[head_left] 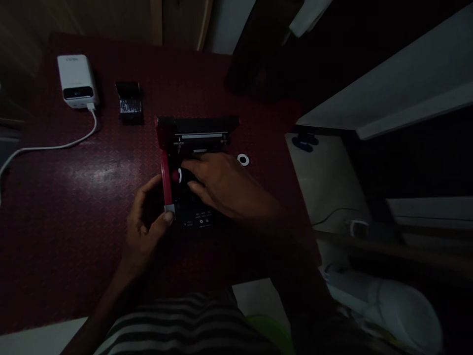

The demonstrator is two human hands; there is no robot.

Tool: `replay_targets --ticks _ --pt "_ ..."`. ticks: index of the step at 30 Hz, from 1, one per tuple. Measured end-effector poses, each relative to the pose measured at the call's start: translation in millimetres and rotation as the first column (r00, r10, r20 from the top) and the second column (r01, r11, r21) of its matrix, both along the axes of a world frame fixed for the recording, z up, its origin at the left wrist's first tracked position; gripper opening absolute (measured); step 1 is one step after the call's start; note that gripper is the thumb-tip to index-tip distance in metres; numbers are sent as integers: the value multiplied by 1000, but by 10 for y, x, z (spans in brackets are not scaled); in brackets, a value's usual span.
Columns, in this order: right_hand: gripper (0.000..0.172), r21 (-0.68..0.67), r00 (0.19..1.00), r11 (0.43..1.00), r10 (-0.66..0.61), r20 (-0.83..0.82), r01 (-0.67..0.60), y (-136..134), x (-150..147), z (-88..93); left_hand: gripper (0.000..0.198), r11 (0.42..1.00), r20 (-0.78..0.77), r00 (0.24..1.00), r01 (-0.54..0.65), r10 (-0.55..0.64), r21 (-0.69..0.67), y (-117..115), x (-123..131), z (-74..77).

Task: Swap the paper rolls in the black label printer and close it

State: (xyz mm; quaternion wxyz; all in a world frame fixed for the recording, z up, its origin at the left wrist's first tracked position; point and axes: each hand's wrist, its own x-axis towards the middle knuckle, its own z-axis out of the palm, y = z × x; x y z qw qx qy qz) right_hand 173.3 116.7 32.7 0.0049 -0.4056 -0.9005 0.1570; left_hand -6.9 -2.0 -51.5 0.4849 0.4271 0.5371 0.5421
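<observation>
A small red-and-black machine, which looks like a label printer, lies on the dark red table with its lid tipped back. My left hand grips its left side, the thumb on a grey corner piece and the fingers curled round the red side wall. Inside the open body, my right hand has its thumb and fingers around a dark roll. A white ring shows at the roll's left end, against a red knob. Shadow and my fingers hide most of the roll.
A white ring with a dark centre lies right of the machine. Behind, to the left, are a small black roll with shiny film and a white power bank with a white cable. The table's right edge drops to the floor.
</observation>
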Motion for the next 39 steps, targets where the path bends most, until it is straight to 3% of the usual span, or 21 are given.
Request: replay_targets --ticks 3,5,9,14,17,20,25,29,33,35,37,39 --pt "23 95 987 994 -31 -159 47 -158 111 45 63 1000 -8 1000 -4 4 -20 -8 -4 1" --pt "21 169 940 975 -79 -331 142 -303 241 72 64 1000 -5 1000 -3 3 -28 -10 -3 6" --pt "28 125 727 892 -265 -634 434 -516 631 80 63 999 3 1000 -10 10 -31 -2 9 24" --pt "26 -85 458 724 -518 -723 685 -656 1029 -191 60 999 -11 999 -33 33 -41 8 37 57" --pt "26 -265 379 677 -644 -664 686 -778 1068 -491 56 999 -20 1000 -19 18 -31 8 38 60" --pt "26 -388 333 674 -684 -649 628 -891 1000 -805 52 1000 -29 999 -26 25 -13 9 34 58" --pt "27 -436 300 674 -691 -657 597 -954 918 -1113 53 1000 -50 999 -22 21 -16 18 30 32" --pt "40 -468 311 673 -707 -636 573 -989 998 -1092 58 999 -58 998 -32 32 4 24 -4 -41" --pt "67 -624 269 596 -796 -542 506 -1082 1170 -914 62 999 -65 997 -41 41 -5 27 -29 -91" --pt "60 -657 212 566 -814 -541 498 -1065 1264 -815 64 999 -48 998 -49 49 -5 25 -25 -93" --pt "42 -613 171 577 -788 -592 540 -949 1335 -758 63 999 -39 998 -50 50 -16 20 -12 -81" --pt "35 -532 183 601 -747 -640 596 -735 1364 -775 61 998 -45 997 -66 65 -22 15 1 -65"
